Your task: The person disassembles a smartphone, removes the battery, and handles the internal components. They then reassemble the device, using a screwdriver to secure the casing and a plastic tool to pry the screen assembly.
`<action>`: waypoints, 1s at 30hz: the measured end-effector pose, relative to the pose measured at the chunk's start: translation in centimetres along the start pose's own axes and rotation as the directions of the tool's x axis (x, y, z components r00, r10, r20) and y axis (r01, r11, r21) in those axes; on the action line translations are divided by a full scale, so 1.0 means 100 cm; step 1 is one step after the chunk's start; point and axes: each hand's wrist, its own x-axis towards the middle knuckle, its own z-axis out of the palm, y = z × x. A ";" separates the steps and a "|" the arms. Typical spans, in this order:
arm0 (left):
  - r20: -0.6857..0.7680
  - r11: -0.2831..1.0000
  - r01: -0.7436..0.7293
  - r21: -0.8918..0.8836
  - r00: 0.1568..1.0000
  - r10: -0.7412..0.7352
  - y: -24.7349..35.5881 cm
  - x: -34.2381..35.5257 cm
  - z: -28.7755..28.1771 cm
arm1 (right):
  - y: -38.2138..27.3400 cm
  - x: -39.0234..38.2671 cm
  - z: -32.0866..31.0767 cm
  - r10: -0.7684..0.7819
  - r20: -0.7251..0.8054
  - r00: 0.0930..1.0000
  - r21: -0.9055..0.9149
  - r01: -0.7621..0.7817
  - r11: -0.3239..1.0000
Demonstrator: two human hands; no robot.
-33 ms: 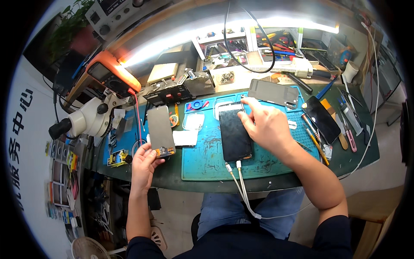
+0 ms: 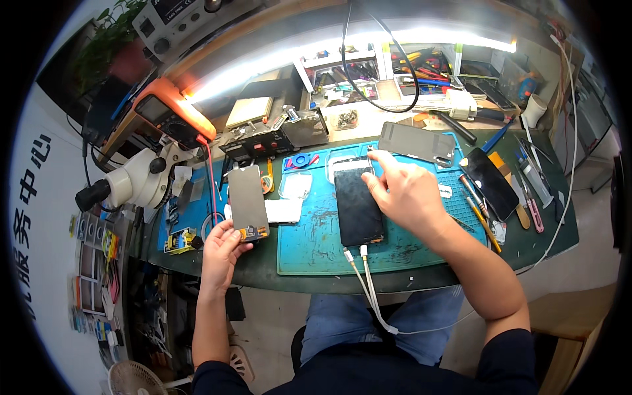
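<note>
My left hand [image 2: 224,253] grips a thin grey phone screen panel [image 2: 247,201] by its lower end, where an orange-gold flex part shows, at the mat's left. A black phone [image 2: 357,204], its glass worn, lies on the teal mat [image 2: 309,253] with white cables [image 2: 368,283] at its bottom end. My right hand [image 2: 401,191] is closed on that phone's top end, index finger at the edge and thumb on the glass; its other fingers are curled and partly hidden. Behind lies a grey panel [image 2: 415,141]; to the right, another black phone [image 2: 488,184].
A white microscope [image 2: 131,181] and orange multimeter [image 2: 164,105] stand at the left, beside a metal device [image 2: 263,138]. Hand tools [image 2: 530,204] lie at the right. Tool bins [image 2: 421,66] sit under the light strip, and a black cable loop [image 2: 415,92] hangs before them.
My left hand and the panel it holds have shifted very slightly to the right. My right hand stays at the top of the black phone.
</note>
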 end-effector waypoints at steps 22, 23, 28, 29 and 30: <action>0.417 0.840 -0.513 0.179 0.813 0.407 0.019 0.054 0.162 | 0.043 0.033 -0.048 0.274 0.222 0.936 0.356 -0.339 0.871; 0.399 0.829 -0.537 0.157 0.802 0.445 0.017 0.063 0.163 | 0.059 0.031 -0.055 0.255 0.090 0.963 0.283 -0.270 0.920; 0.230 0.765 -0.640 0.077 0.758 0.611 0.000 0.085 0.149 | 0.101 0.036 -0.080 0.347 -0.104 0.932 0.115 -0.335 0.935; 0.235 0.748 -0.655 0.109 0.748 0.620 -0.004 0.085 0.149 | 0.106 0.035 -0.079 0.368 -0.094 0.925 0.115 -0.357 0.927; 0.244 0.728 -0.670 0.145 0.737 0.630 -0.005 0.085 0.149 | 0.113 0.033 -0.075 0.390 -0.087 0.917 0.119 -0.379 0.918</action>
